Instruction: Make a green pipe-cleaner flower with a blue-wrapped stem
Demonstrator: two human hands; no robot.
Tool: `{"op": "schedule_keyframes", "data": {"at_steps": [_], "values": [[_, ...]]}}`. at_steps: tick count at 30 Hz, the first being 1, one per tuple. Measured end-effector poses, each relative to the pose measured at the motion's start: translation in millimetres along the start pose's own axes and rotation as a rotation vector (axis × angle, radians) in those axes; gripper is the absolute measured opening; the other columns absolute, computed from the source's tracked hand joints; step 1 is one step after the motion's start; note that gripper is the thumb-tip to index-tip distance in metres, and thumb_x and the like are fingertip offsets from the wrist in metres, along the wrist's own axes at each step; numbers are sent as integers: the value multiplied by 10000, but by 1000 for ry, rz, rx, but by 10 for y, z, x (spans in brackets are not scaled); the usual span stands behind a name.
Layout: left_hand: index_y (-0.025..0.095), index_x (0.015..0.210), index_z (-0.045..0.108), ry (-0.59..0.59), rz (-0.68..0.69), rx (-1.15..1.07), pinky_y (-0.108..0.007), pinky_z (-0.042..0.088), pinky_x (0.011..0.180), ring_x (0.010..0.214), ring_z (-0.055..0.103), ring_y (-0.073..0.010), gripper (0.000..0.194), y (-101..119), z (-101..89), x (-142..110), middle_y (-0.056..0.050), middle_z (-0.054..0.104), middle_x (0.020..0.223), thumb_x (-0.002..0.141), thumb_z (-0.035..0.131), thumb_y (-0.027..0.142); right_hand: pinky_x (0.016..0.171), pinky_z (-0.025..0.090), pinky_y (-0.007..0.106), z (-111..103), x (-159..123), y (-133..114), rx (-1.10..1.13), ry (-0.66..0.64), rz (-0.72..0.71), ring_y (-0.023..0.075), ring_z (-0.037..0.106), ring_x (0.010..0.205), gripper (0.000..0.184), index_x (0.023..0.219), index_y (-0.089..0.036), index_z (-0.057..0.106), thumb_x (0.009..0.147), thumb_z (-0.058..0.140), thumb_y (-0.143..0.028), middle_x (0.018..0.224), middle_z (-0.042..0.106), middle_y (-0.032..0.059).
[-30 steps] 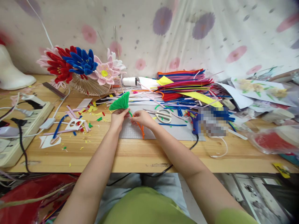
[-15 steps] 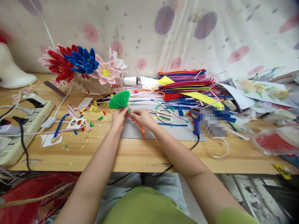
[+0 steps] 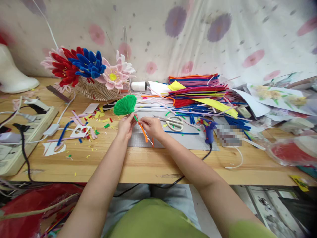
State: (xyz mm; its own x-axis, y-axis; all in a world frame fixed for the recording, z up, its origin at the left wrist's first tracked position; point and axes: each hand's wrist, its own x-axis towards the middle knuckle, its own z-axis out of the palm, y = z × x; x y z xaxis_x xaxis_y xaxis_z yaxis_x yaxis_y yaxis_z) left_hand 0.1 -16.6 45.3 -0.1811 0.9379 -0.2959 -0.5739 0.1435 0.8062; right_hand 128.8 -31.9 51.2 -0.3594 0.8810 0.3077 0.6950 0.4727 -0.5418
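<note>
My left hand pinches the stem of a green fan-shaped pipe-cleaner piece, which stands up above my fingers. My right hand is closed on an orange pipe cleaner that runs from the green piece's stem down over the grey cutting mat. The two hands are almost touching above the mat's left part.
Scissors and a blue glue gun lie on the mat to the right. A heap of coloured pipe cleaners fills the back. A basket of pipe-cleaner flowers stands back left, a power strip at far left, scraps between.
The green piece has risen a little and turned. My right hand has swung the orange pipe cleaner around the stem, so its free end now lies closer to the hands.
</note>
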Motion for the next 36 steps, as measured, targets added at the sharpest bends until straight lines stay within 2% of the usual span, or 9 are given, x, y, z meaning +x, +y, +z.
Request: {"op": "schedule_keyframes", "data": {"at_steps": [6,11,14,19,23,27,31,34,36], "values": [[115,748,561,-16,3,-18,-187,484,593,635,607,-71,91,9,-70,69,-7,641,744,693,622,76,640,434,227,-150,-98,312,263,-38,181,110,614,644,203,802,-200,646,821,465,-289,774,685,11],[123,797,535,-76,30,58,-196,497,600,647,594,-66,270,-28,-28,23,3,627,810,597,644,-23,555,444,232,-579,-433,744,528,-126,365,101,558,563,210,818,-160,597,736,534,-343,713,631,25],[149,919,537,-130,33,92,-230,515,634,623,581,-62,405,-44,-3,-11,18,616,802,576,652,-33,536,410,219,-918,-750,893,477,-211,376,80,491,524,247,787,-163,580,701,570,-394,610,539,-22],[177,1101,503,-162,2,122,-225,520,642,708,614,-88,538,-61,14,-33,-5,629,843,617,628,-22,455,307,214,-1385,-1273,1006,227,-330,534,74,401,470,361,708,-172,551,677,554,-532,543,458,-39],[154,1023,561,-173,-17,152,-198,516,624,767,630,-100,433,-83,5,-31,-43,639,960,626,635,-2,494,304,254,-1546,-1510,1124,-226,-96,738,123,446,515,454,567,-184,491,664,515,-627,516,480,-2],[137,986,585,-208,-27,201,-196,519,626,800,636,-117,387,-116,-2,-45,-74,636,1027,621,655,25,616,388,309,-1487,-1488,1250,-523,173,818,227,565,738,436,749,-165,569,670,531,-592,736,610,88],[143,1057,566,-270,-32,263,-192,511,610,783,640,-120,475,-154,-2,-66,-79,647,1000,605,685,57,744,416,356,-1348,-1362,1383,-500,179,836,292,566,934,529,967,-92,589,686,542,-538,970,617,185],[146,1111,550,-296,-47,307,-193,503,594,726,637,-113,542,-184,6,-81,-56,660,894,594,701,83,740,424,366,-1277,-1316,1468,-381,243,879,289,587,895,492,970,-92,608,717,511,-502,919,638,176],[141,1130,545,-302,-51,347,-201,500,567,693,631,-117,572,-207,15,-88,-34,649,819,584,711,97,704,433,356,-1254,-1296,1472,-266,370,890,263,601,819,452,933,-107,619,712,515,-487,848,647,144]]}}
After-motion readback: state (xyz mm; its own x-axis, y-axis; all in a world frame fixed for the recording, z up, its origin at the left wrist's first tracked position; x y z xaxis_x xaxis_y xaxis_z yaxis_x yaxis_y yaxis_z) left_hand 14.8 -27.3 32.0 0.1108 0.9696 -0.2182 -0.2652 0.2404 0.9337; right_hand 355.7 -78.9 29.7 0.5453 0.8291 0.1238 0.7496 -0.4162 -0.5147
